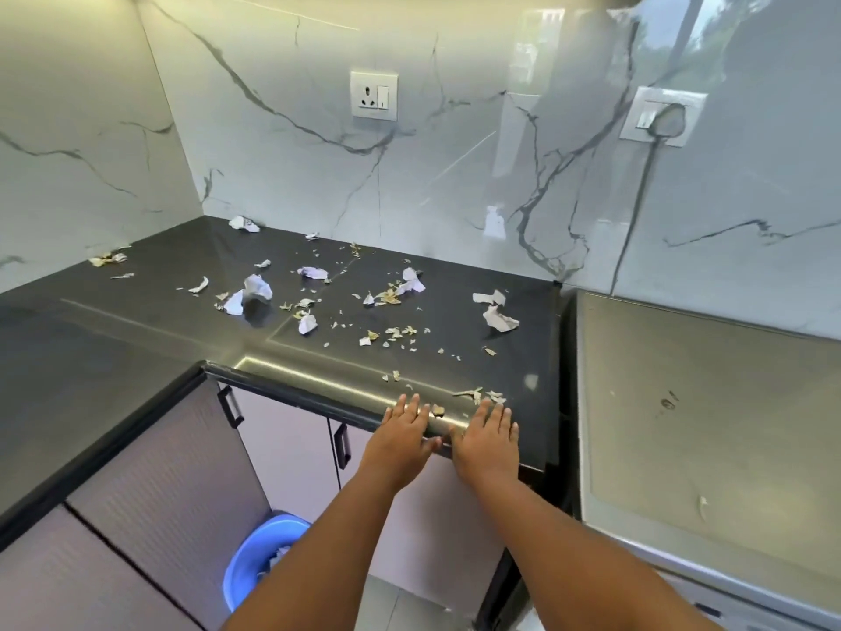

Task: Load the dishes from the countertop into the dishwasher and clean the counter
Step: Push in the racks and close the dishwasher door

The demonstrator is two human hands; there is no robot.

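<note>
- A white socket plate (373, 95) with a switch is mounted on the marble wall (273, 143) at upper centre.
- A second, grey switch plate (662, 116) is seen at upper right on a glossy panel, with a dark cord (635, 207) hanging down from it.
- Black cabinet handles (230, 405) are fixed to pale doors at lower centre.
- A blue bin (259, 557) holding crumpled paper is set on the floor at the bottom.

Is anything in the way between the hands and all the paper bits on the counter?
Nothing visible is. The left hand and right hand lie flat on the front edge of the counter, and only open dark surface separates them from the paper scraps. The blue bin stands on the floor below.
</note>
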